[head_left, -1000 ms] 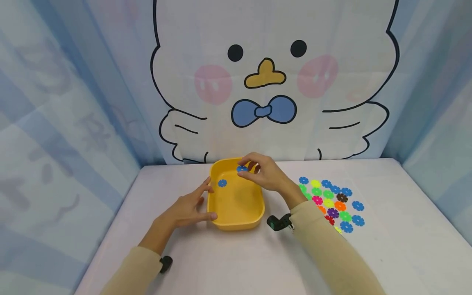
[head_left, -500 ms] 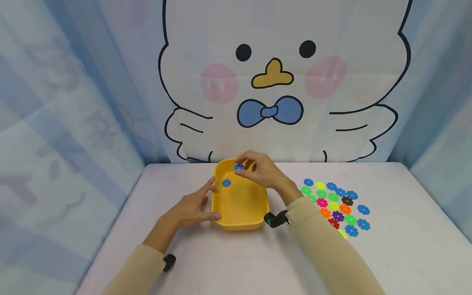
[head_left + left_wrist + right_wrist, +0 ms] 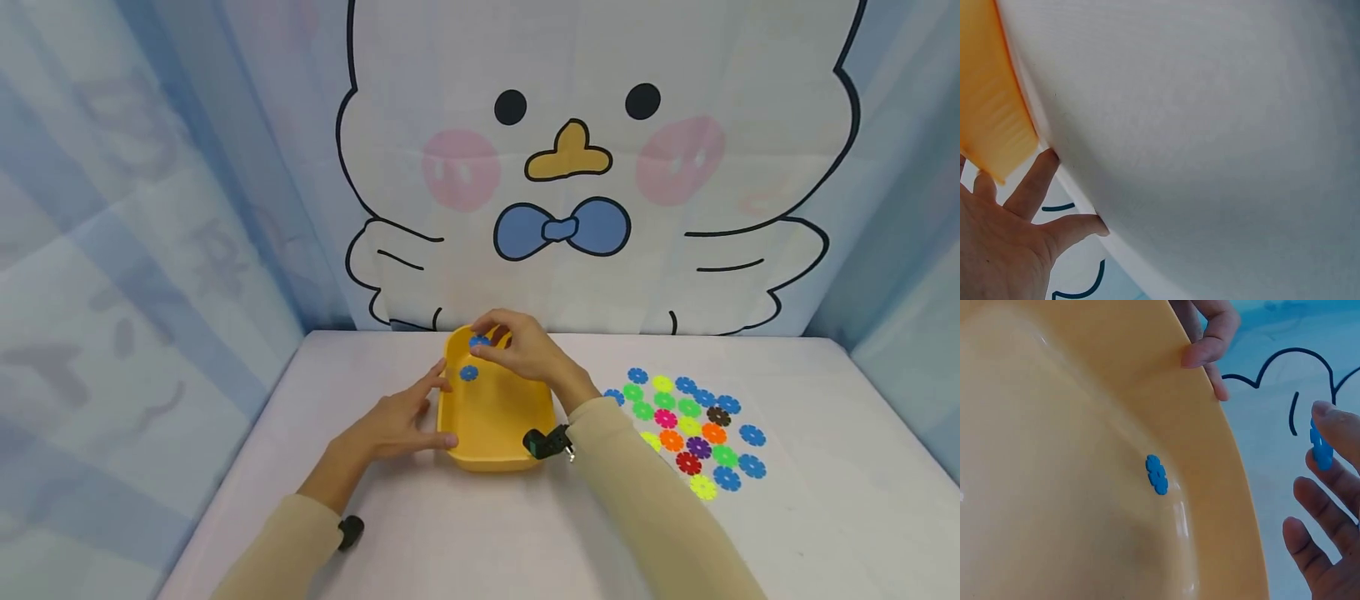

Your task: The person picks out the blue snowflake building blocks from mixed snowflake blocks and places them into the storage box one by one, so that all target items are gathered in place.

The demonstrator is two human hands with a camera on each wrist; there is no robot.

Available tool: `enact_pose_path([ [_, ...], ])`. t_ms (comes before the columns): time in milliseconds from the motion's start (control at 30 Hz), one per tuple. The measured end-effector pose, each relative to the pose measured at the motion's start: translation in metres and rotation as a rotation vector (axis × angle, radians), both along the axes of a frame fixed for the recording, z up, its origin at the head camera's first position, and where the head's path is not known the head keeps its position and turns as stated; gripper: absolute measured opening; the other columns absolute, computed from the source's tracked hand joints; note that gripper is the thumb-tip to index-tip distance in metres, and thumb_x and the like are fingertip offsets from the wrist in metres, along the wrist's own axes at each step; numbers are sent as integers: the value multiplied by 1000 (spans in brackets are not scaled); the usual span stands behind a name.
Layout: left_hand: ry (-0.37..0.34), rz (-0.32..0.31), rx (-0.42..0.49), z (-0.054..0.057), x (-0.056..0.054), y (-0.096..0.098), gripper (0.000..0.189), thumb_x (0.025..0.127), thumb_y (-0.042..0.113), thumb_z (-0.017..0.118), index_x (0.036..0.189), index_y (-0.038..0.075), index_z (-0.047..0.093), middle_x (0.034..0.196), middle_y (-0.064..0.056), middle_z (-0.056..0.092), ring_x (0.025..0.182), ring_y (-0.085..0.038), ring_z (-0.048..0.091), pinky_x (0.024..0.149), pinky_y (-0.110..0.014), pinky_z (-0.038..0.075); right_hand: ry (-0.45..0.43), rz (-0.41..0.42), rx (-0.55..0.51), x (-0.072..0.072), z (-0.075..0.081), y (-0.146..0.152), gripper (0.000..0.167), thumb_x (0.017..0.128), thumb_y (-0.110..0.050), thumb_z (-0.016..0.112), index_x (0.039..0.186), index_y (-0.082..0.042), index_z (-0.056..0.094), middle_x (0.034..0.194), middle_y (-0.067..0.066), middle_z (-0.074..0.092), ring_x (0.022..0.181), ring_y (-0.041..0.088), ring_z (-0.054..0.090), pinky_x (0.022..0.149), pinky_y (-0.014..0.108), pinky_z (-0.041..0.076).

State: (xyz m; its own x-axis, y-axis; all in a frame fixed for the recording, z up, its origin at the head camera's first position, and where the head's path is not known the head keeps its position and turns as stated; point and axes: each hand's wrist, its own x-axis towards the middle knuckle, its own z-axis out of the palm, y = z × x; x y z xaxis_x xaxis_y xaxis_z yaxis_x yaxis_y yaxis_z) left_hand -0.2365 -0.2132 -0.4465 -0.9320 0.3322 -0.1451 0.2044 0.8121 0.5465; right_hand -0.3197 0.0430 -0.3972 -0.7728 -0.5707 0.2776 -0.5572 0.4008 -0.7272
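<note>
Apparently caught midway through a placing step, the right hand holds a blue flower-shaped disc above the far end of a yellow tray, the thumb and a fingertip pinching it while, in the right wrist view, the other fingers spread loose. Opposite, we see the left hand grip the tray's left rim, a bent fingertip over the wall and the thumb at the near-left corner. The tray sits on the white table, left of the middle and close to the far edge, before a bird-printed backdrop. A second blue disc lies in the tray near its left wall, the only one we can make out there; loose discs in many colors, blue among them, lie spread toward the table's right edge. We judge the step in hand to be setting the pinched disc down in the tray, its release not yet made. The next move, in our view, calls for lowering the right hand inside the rim and easing the pinch, with the left hand bracing the tray against a nudge.
</note>
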Motion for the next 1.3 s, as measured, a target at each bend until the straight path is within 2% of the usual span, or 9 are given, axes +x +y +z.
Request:
enact_pose_path([
  [133,6,-3,-7,-1,2,0,108,78,74,73,163,40,17,146,-5,59,123,-27,62,107,-59,48,-42,-13,19,-4,-7,-5,37,96,-23,76,127,-6,67,123,4,68,105,24,62,90,34,58],
  [367,13,3,-7,-3,2,-1,106,77,74,74,162,45,17,143,-4,61,122,-26,62,106,-59,48,-92,-19,42,-9,-23,-16,35,95,-23,77,125,-9,68,122,11,68,112,29,63,100,44,55],
  [500,16,10,-8,-4,3,0,104,77,74,74,160,47,19,144,-5,61,123,-27,62,106,-59,49,-127,-5,75,-7,-25,-23,35,95,-23,76,127,-11,67,122,14,67,111,27,63,101,40,55],
  [633,15,8,-3,-3,3,1,108,76,74,74,162,46,14,147,0,59,126,-26,62,108,-59,47,-182,27,123,-10,-30,-26,35,96,-23,75,128,-11,67,121,11,67,112,26,63,100,35,56],
  [833,23,-21,2,-1,0,4,103,76,73,76,160,42,24,132,-6,65,112,-22,62,105,-56,50,-232,41,193,-16,-39,-21,32,97,-21,74,126,-10,68,120,10,69,115,25,62,102,37,55],
  [933,15,-23,-6,0,-1,3,106,76,73,76,161,40,23,132,-6,65,108,-21,61,105,-55,50,-255,58,209,-17,-43,-19,34,97,-21,74,127,-9,67,121,11,69,115,25,63,104,38,54],
  [1167,33,-35,-9,2,-3,1,110,77,72,77,163,40,17,129,-4,64,101,-19,59,102,-51,51,-248,52,187,-18,-47,-24,34,95,-20,76,126,-9,68,120,8,67,114,25,61,105,38,52],
  [1300,25,-23,-14,1,-3,-2,110,77,71,77,163,43,14,134,-5,64,105,-19,61,105,-52,50,-289,51,156,-17,-51,-30,33,95,-18,76,125,-10,69,122,7,68,112,23,63,102,34,55],
])
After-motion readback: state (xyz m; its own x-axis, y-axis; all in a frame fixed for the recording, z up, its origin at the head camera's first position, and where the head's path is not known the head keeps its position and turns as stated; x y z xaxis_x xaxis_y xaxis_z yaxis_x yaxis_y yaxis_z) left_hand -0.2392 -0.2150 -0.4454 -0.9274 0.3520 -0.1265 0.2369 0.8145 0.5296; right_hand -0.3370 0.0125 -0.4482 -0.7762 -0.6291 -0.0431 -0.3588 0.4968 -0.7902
